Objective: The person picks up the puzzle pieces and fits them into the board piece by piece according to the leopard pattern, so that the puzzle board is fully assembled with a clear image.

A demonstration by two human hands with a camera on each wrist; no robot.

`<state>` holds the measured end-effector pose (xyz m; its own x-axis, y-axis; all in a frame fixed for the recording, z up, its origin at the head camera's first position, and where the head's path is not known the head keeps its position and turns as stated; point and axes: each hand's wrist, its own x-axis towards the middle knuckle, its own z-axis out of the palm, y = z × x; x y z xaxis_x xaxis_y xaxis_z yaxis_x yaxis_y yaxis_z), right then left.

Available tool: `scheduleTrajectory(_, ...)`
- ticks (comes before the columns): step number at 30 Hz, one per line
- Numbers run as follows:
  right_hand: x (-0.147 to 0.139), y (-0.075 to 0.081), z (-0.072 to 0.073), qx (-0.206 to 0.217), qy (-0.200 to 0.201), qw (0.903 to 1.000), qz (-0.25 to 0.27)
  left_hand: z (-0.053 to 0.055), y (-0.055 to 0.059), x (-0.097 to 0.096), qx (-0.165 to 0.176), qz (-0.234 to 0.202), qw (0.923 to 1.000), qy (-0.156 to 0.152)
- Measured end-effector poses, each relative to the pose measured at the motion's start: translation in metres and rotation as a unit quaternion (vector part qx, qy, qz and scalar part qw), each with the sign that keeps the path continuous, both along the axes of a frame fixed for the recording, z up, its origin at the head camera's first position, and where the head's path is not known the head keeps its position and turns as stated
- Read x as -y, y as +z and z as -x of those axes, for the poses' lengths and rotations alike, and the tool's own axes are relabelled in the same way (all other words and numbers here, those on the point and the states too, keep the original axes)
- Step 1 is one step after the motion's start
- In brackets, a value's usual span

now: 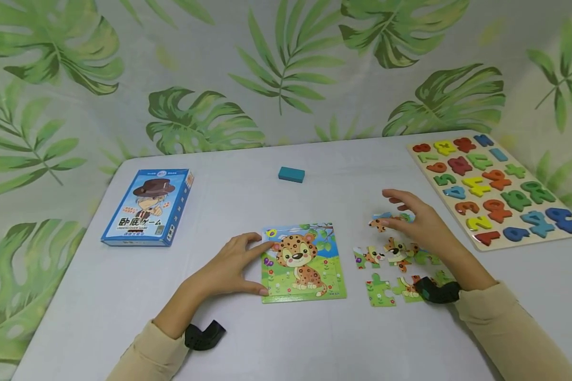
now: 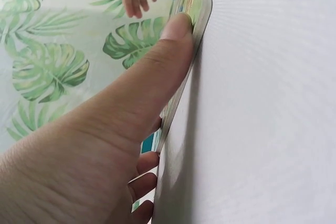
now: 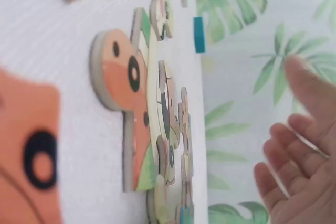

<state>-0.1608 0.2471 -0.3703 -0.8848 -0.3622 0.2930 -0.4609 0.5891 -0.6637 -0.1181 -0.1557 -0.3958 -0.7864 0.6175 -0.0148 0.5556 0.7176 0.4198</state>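
L hand (image 1: 232, 265) relaxed against sq. leopard board (image 1: 304, 264), R hand (image 1: 420, 223) loose nr spotted pcs (image 1: 397, 253)

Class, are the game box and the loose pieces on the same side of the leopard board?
No, the game box lies left of the leopard board and the loose pieces to its right.

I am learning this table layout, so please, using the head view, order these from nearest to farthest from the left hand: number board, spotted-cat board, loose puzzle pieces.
1. Spotted-cat board: the left hand touches its left side.
2. Loose puzzle pieces: right of that board.
3. Number board: far right, beyond the pieces.
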Motion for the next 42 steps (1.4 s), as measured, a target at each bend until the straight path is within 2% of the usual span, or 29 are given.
scheduleTrajectory(7,-0.014,-0.011,0.001,0.090,-0.022,0.9954,-0.023,0.000,-0.001,0.001,-0.001,-0.005,1.0000,0.000)
scheduleTrajectory(15,-0.023,-0.021,0.004,0.136,-0.031,0.9882,-0.064,0.000,-0.001,0.000,0.006,-0.007,1.0000,0.001)
scheduleTrajectory(19,-0.025,-0.022,0.006,0.138,-0.024,0.9865,-0.085,-0.001,0.000,0.001,0.005,-0.007,1.0000,0.001)
scheduleTrajectory(26,-0.025,-0.024,0.008,0.084,-0.013,0.9898,-0.114,0.000,-0.001,0.001,0.005,-0.008,1.0000,0.002)
scheduleTrajectory(31,-0.022,-0.023,0.006,0.038,-0.023,0.9938,-0.102,0.000,-0.001,0.001,0.008,-0.006,0.9999,0.003)
scheduleTrajectory(37,-0.014,-0.011,0.002,-0.014,-0.023,0.9964,-0.080,-0.001,0.000,0.001,0.011,-0.006,0.9999,0.004)
scheduleTrajectory(42,0.003,0.006,-0.007,-0.046,-0.008,0.9977,-0.050,-0.001,0.001,0.000,0.010,-0.005,0.9999,0.005)
